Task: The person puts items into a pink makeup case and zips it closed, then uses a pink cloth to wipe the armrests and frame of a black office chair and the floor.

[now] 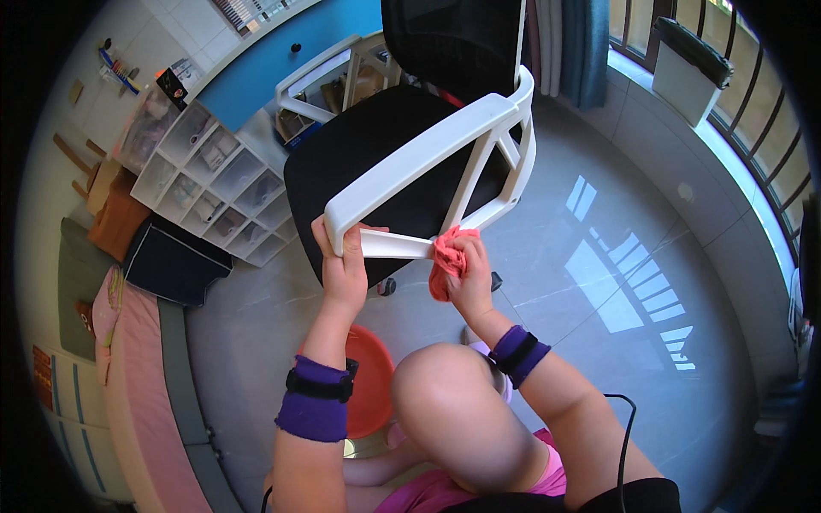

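Head view: the left hand [345, 278] grips the white armrest [419, 160]; the right hand [472, 280], clutching a red cloth [443, 272], should press evenly along it.

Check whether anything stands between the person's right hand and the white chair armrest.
Only the red cloth: the right hand holds it bunched at the lower bar of the white armrest. Nothing else visible is in between. The left hand grips the armrest directly.

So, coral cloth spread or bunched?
Bunched: the coral cloth shows as crumpled folds gathered in the right hand, against the white chair armrest.
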A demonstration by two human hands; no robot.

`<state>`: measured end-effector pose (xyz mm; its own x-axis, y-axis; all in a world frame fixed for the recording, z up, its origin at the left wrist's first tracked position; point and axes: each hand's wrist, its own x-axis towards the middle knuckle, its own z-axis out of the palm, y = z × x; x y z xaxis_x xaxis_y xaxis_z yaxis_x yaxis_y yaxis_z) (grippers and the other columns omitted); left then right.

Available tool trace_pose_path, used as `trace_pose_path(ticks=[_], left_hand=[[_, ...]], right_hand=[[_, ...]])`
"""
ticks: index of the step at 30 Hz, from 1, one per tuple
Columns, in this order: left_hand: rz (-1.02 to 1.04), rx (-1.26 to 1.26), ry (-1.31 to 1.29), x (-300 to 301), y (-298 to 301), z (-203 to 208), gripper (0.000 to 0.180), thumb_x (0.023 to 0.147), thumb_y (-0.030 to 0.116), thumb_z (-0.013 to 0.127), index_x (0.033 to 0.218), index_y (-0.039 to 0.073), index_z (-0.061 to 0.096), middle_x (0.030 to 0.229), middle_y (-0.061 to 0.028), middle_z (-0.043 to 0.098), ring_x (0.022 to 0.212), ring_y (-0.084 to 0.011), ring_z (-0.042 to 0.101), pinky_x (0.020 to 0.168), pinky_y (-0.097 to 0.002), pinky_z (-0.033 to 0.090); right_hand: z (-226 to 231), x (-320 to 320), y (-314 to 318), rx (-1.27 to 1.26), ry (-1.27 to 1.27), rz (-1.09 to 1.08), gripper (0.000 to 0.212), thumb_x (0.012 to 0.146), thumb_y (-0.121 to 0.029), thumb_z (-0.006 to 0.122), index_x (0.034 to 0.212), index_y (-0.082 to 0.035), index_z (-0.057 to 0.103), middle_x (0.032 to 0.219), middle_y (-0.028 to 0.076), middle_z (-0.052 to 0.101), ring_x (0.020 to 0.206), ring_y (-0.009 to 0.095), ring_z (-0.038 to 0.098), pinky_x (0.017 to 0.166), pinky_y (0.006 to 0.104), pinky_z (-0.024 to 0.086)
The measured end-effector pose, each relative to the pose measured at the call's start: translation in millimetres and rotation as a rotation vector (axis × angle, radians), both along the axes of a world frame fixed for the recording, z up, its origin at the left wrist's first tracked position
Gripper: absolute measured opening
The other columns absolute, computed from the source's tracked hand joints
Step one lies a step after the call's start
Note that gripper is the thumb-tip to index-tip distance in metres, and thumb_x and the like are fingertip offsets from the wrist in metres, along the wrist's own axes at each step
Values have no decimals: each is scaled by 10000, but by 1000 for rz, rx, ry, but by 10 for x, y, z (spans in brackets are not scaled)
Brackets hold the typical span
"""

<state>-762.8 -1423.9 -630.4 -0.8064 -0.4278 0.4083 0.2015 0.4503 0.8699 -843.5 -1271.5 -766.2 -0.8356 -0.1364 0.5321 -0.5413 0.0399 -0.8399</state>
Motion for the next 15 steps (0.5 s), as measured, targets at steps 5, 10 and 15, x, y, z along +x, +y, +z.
trace_pose_path(ticks=[5,10,15], left_hand=[[-30,-4,23,10,-23,5,366,1078,381,409,1229,67,296,984,-140,630,947,-257,713,850,-357,544],[-34,8,29,-16,17,-24,356,1080,356,415,1234,58,297,994,-146,623,940,-251,708,842,-354,541],[-26,-54,43,-30,34,-34,355,1081,351,413,1240,58,292,995,-138,619,943,-232,698,843,-343,520]], right_hand=[[272,-142,201,35,68,182,333,779,18,700,1102,-46,655,1131,147,600,1067,354,593,891,384,511],[553,-214,182,488,321,62,353,804,-42,694,1154,-63,653,1095,130,564,1026,314,582,786,408,563],[685,-296,257,1138,398,106,332,901,-170,627,1230,-126,618,1111,116,588,945,294,658,695,381,584]])
